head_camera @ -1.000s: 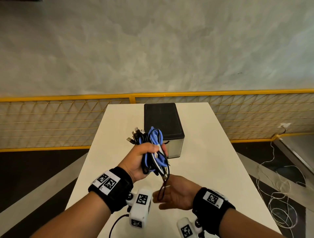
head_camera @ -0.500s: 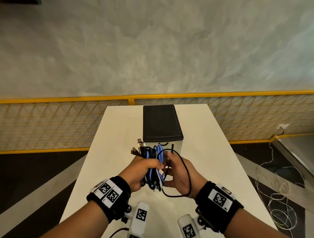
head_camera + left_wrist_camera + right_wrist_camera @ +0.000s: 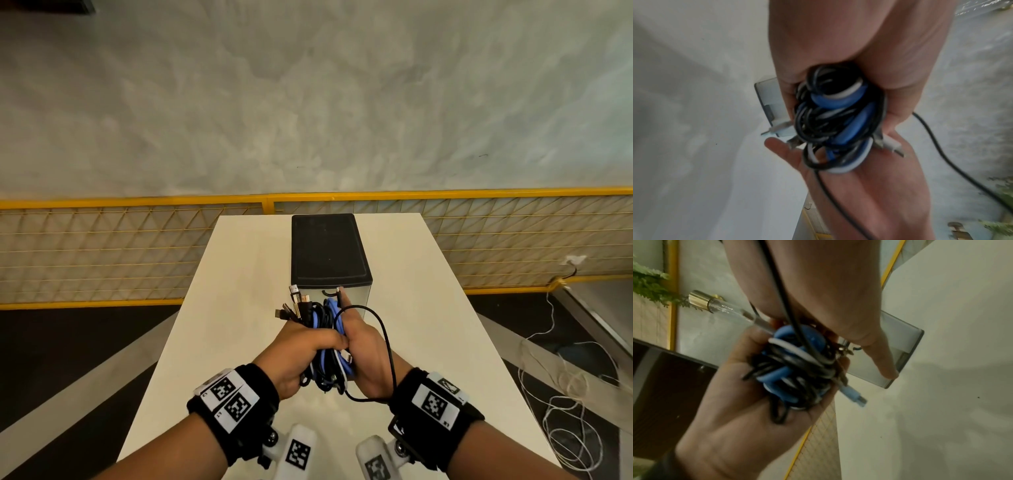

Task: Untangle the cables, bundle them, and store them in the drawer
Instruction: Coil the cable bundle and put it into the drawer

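the left hand (image 3: 308,346) has its grip clamped around the cable bundle (image 3: 325,329), held above the surface (image 3: 428,325) just in front of the drawer unit (image 3: 329,253), so the coils cannot spring apart. the right hand (image 3: 366,349) lies flat against the bundle, fingers straight, likely guiding the loose black cable (image 3: 387,342) around it. a second ago that hand hung below, drawing the tail down.

White table (image 3: 233,308), yellow mesh fence (image 3: 102,253), perhaps loose white cord (image 3: 565,401)
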### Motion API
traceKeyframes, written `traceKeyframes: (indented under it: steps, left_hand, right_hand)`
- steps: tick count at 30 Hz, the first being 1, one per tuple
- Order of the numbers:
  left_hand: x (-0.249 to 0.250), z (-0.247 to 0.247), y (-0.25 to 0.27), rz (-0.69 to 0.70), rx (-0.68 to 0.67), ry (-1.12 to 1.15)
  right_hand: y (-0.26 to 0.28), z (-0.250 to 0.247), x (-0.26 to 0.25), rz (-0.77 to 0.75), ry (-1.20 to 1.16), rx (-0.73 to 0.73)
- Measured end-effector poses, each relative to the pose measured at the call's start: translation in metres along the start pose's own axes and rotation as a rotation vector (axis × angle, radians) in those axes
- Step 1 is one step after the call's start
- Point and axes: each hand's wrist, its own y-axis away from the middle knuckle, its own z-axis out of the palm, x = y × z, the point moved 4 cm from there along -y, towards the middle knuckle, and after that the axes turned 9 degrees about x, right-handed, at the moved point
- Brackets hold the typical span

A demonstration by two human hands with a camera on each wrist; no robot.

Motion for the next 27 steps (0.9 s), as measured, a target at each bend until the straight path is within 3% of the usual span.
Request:
traceKeyframes:
  steps: [4, 8, 13, 16, 19, 23, 27]
  left_hand:
    - [-0.003, -0.001, -0.001, 0.035, 0.041, 0.038]
    - [-0.001, -0.007, -0.004, 0.015, 0.074, 0.031]
    - [0.011, -0.041, -0.028, 0.018, 0.37, 0.104]
    - [0.015, -0.059, -0.038, 0.031, 0.45, 0.127]
    - [0.013, -0.06, -0.039, 0.015, 0.422, 0.123]
    - [0.01, -0.046, -0.033, 0.006, 0.317, 0.071]
    - [0.011, -0.028, -0.021, 0.061, 0.168, 0.049]
  right_hand:
    - [0.004, -0.001, -0.008, 0.031, 0.186, 0.003]
    - [0.011, -0.009, -0.016, -0.049, 0.246, -0.103]
    - [0.01, -0.05, -0.017, -0.064, -0.022, 0.146]
    - [0.019, -0.053, -0.018, -0.18, 0.081, 0.126]
    - [0.023, -0.045, -0.019, -0.302, 0.268, 0.114]
    - [0.023, -0.032, -0.026, -0.415, 0.335, 0.163]
    - [0.015, -0.022, -0.024, -0.356, 0.258, 0.188]
